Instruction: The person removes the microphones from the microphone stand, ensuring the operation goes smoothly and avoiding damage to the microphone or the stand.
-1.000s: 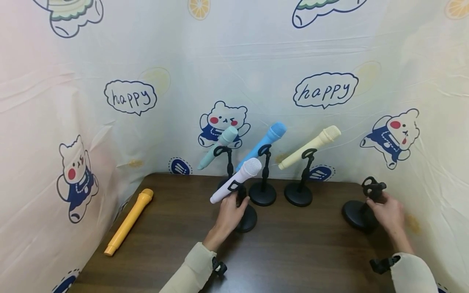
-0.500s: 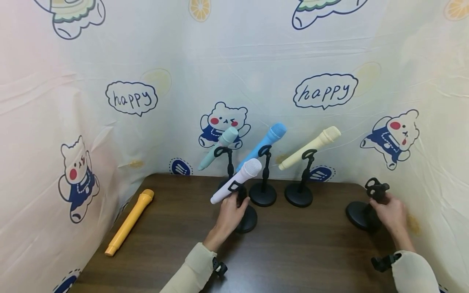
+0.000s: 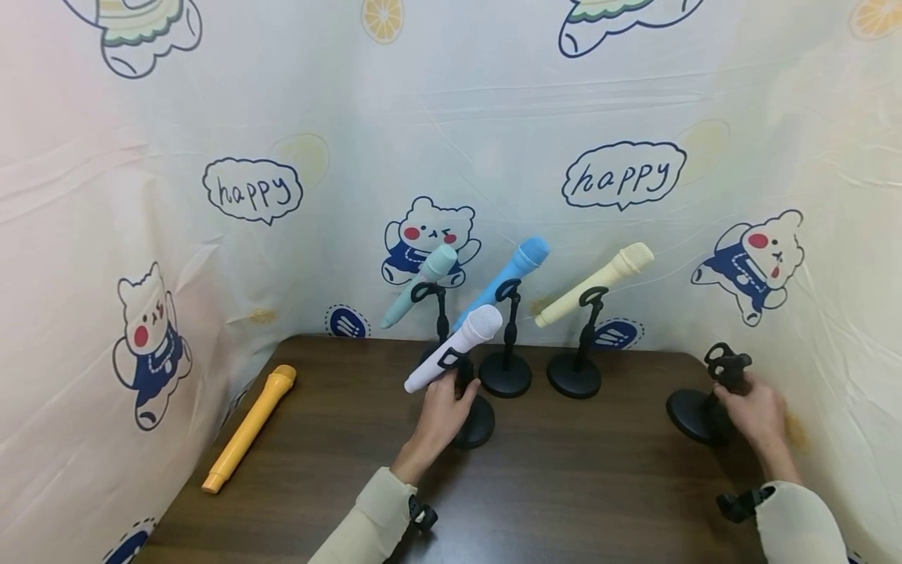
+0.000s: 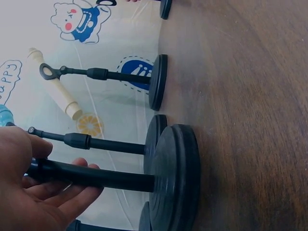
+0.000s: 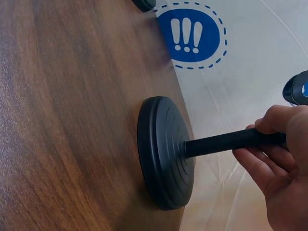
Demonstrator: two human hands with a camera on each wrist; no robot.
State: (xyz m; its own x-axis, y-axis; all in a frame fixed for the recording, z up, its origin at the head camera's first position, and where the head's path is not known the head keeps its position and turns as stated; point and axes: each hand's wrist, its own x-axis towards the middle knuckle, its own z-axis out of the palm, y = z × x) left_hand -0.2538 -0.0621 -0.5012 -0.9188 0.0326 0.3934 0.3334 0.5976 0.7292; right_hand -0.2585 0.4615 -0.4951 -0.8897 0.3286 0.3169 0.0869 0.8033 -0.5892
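My left hand (image 3: 442, 417) grips the pole of a black microphone stand (image 3: 481, 423). A white microphone (image 3: 461, 342) leans in that stand's clip, head up to the right. In the left wrist view, the thumb and fingers curl round the pole (image 4: 115, 178) above the round base. At the right side of the table, my right hand (image 3: 757, 411) holds another black microphone stand (image 3: 689, 417), whose clip carries no microphone. The right wrist view shows the fingers round its pole (image 5: 216, 144); its round base (image 5: 166, 154) is at the tabletop.
Behind the left hand, a mint microphone (image 3: 416, 288), a blue microphone (image 3: 509, 274) and a pale yellow microphone (image 3: 599, 282) sit tilted in black stands. An orange microphone (image 3: 250, 427) lies along the left edge of the brown table (image 3: 564, 486). Printed cloth (image 3: 451, 102) hangs behind.
My right hand has shifted slightly to the right with its stand. The left hand and the white microphone have stayed in place.
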